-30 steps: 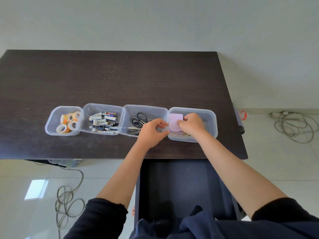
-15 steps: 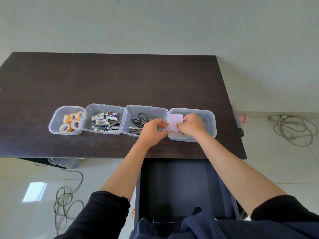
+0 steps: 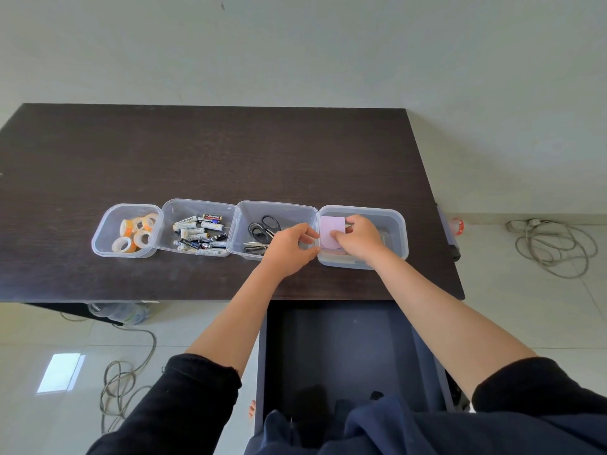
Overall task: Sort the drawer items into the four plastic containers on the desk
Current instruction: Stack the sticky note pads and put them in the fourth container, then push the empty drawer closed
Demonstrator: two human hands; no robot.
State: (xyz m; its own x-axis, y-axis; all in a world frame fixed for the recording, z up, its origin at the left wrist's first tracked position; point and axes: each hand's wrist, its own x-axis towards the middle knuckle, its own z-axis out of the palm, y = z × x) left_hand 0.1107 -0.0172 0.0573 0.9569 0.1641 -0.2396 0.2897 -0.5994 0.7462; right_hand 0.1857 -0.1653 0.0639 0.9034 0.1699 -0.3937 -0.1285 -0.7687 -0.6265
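Note:
Four clear plastic containers stand in a row on the dark desk (image 3: 203, 152). The leftmost container (image 3: 101, 239) holds tape rolls (image 3: 134, 233), the second container (image 3: 197, 205) holds batteries (image 3: 198, 233), the third container (image 3: 276, 206) holds black scissors (image 3: 262, 229). Inside the rightmost container (image 3: 399, 231) my right hand (image 3: 361, 239) presses on a pale pink sticky-note pad (image 3: 330, 229). My left hand (image 3: 289, 249) pinches the left wall of that container, between the third and fourth containers. The open drawer (image 3: 341, 349) below the desk edge looks dark and bare.
A dark garment (image 3: 345, 428) lies over the drawer's near end. Cables (image 3: 551, 247) coil on the tiled floor to the right, and another cable (image 3: 121, 382) lies at the left. A small bottle (image 3: 456, 224) sits beside the desk's right edge.
Both hands stay at the rightmost container; only the camera has tilted a little, so the desk sits slightly lower in view.

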